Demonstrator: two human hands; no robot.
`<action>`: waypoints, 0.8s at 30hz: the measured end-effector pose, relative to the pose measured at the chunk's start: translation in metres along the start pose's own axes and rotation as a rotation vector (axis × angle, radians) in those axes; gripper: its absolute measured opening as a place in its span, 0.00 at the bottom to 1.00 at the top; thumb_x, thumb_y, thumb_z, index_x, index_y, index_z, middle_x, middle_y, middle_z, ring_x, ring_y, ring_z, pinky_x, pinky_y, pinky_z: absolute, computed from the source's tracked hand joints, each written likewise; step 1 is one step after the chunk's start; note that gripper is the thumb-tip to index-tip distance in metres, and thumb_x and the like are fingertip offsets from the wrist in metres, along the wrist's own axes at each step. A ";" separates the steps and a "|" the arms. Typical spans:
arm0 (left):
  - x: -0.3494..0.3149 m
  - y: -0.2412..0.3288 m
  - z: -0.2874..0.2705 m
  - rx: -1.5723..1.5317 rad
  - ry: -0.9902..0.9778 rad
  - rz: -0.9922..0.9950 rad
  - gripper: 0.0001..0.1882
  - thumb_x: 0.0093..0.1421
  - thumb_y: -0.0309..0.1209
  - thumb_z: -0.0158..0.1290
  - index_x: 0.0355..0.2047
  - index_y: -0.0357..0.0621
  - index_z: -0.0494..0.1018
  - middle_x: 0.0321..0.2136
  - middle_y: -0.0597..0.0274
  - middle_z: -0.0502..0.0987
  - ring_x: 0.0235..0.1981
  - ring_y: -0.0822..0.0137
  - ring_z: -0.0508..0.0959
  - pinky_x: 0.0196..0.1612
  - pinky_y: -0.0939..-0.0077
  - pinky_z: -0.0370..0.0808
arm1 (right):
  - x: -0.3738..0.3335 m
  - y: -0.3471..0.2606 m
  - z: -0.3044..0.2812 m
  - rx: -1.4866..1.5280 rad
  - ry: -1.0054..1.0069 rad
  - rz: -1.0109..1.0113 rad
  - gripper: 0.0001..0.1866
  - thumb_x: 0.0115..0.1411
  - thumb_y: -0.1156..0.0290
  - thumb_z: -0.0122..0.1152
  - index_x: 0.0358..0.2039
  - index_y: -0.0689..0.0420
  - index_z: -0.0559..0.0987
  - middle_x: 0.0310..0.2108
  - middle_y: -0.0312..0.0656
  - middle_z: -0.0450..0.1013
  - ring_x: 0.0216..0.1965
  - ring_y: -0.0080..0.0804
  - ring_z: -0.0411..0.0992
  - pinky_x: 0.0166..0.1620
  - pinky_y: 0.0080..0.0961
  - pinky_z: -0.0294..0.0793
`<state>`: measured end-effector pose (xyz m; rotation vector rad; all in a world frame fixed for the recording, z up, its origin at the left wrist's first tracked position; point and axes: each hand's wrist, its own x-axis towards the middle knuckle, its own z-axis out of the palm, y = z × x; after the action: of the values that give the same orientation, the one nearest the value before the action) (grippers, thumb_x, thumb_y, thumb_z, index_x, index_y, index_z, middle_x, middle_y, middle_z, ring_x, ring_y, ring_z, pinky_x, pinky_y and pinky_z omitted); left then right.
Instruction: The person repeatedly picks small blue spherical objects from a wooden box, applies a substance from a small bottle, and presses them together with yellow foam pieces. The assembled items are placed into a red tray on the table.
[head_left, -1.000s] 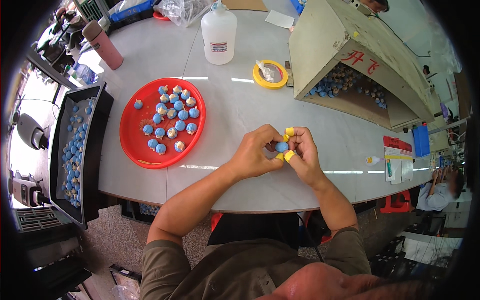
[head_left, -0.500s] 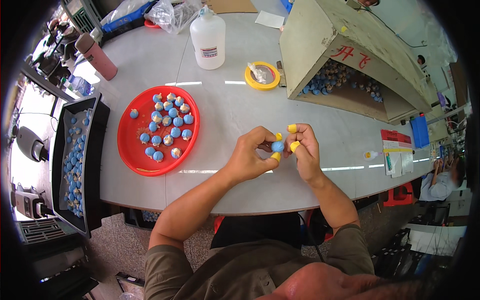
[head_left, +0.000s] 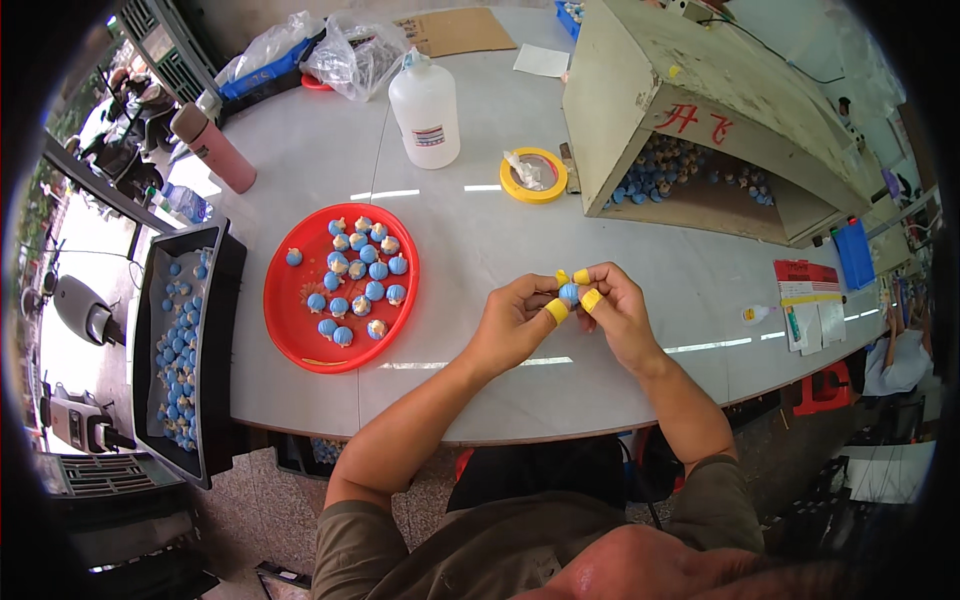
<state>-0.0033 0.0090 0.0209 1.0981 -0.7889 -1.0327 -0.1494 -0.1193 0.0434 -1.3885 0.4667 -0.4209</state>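
Note:
A small round blue piece [head_left: 569, 293] is pinched between the fingertips of both hands over the grey table. My left hand [head_left: 512, 322] grips it from the left, and my right hand [head_left: 622, 318] closes on it from the right. Yellow tape or covers wrap the thumbs and forefingers. To the left lies a round red tray [head_left: 282, 338] with several similar blue balls [head_left: 375, 291], ribbed and with cream-coloured parts. Fingers hide most of the held piece.
A black bin [head_left: 225, 330] of blue balls stands at the left table edge. Farther back are a white plastic bottle [head_left: 425, 115], a yellow tape roll [head_left: 533, 190] and a pink flask [head_left: 215, 150]. A beige open-fronted box [head_left: 620, 110] holds more balls at right. A person [head_left: 900, 358] sits far right.
My right fingers, spread beside the piece before, have closed onto it, and the hands are closer together. The whole view has shifted slightly, moving the table things right and down.

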 end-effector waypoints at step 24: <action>0.006 -0.018 -0.009 0.029 0.001 -0.078 0.09 0.63 0.19 0.58 0.44 0.28 0.77 0.42 0.58 0.80 0.44 0.73 0.81 0.47 0.81 0.78 | 0.006 0.005 -0.013 -0.227 -0.139 -0.030 0.03 0.66 0.81 0.55 0.38 0.62 0.70 0.35 0.38 0.75 0.33 0.16 0.73 0.33 0.17 0.75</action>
<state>0.0027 0.0040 0.0013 1.1618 -0.7674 -1.0890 -0.1515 -0.1322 0.0370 -1.6344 0.3893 -0.2995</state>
